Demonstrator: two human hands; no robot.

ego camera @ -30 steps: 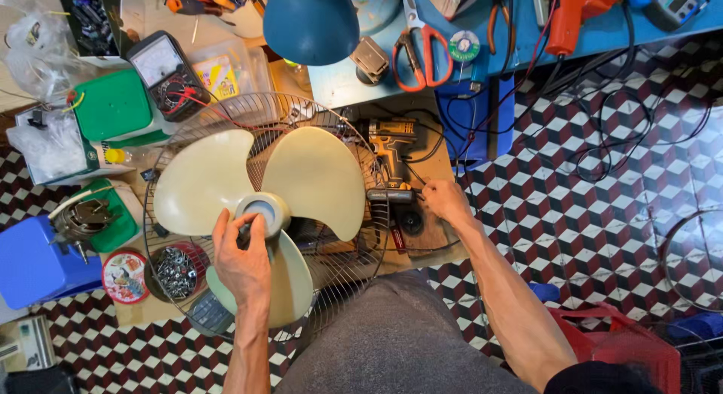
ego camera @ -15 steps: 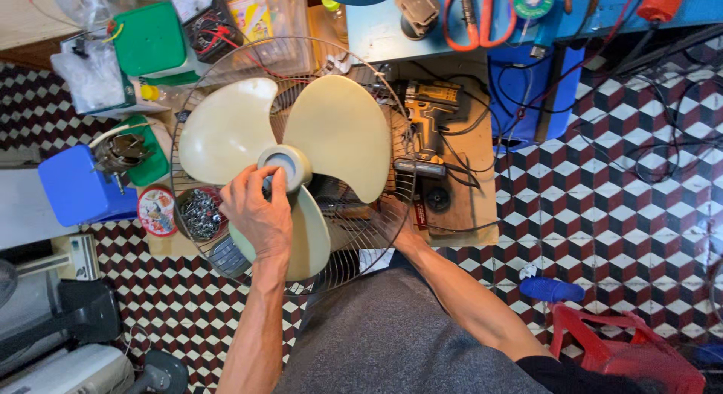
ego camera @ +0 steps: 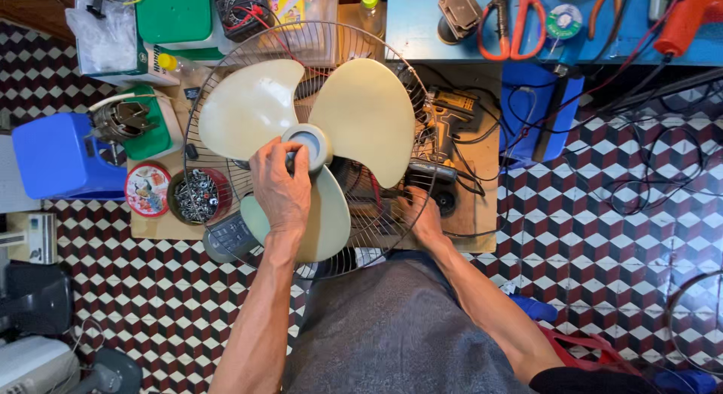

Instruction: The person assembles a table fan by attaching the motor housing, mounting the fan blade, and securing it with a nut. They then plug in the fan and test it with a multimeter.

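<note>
Left hand (ego camera: 280,189) closes around the hub cap (ego camera: 310,143) of the cream fan blade (ego camera: 367,115), seated in its rear wire guard (ego camera: 226,85) with no front guard on, while right hand (ego camera: 419,217) grips the guard's edge.

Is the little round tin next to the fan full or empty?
Full. The round tin is open, with no lid on it, and heaped with small silvery screws. It sits beside the wire guard, near the left hand.
</note>
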